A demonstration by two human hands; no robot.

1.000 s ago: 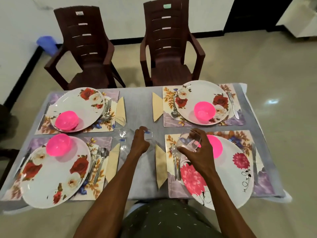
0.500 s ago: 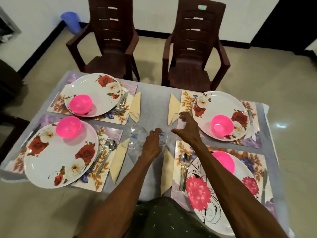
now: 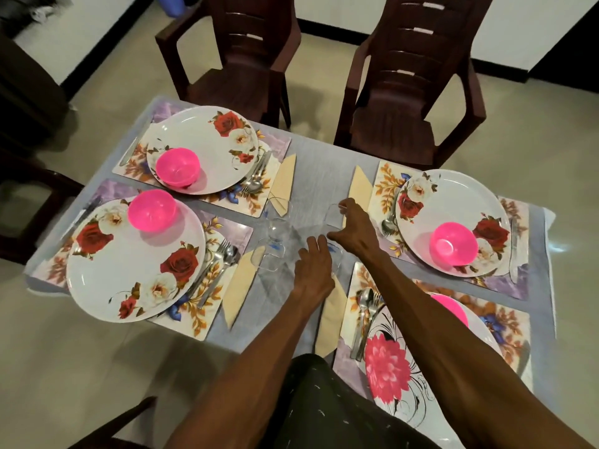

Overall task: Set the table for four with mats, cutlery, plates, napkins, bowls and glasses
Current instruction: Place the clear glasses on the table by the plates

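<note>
Between the four mats, on the bare grey strip of the desk (image 3: 311, 176), sit the glasses. My right hand (image 3: 351, 230) has carried its glass (image 3: 334, 215) from over the near right plate (image 3: 421, 367) across to the far right setting. It now rests just beside that setting's napkin (image 3: 361, 186), fingers curled round the rim, grip not yet let go. My left hand (image 3: 312, 273) stays closed on a second glass (image 3: 332, 251), just nearer me than the first; most of it is hidden under the fingers.

Two more glasses stand left of my hands: one (image 3: 278, 209) touching the tip of the far left napkin (image 3: 283, 179), one (image 3: 270, 254) by the near left napkin (image 3: 238, 291).

Judgement: mats, plates, pink bowls, cutlery and napkins look complete at all four places. Glasses are the last item. Far right is nearly served; near right follows with the left-hand glass. Clear glass on a pale cloth is hard to read, so edges are uncertain.
</note>
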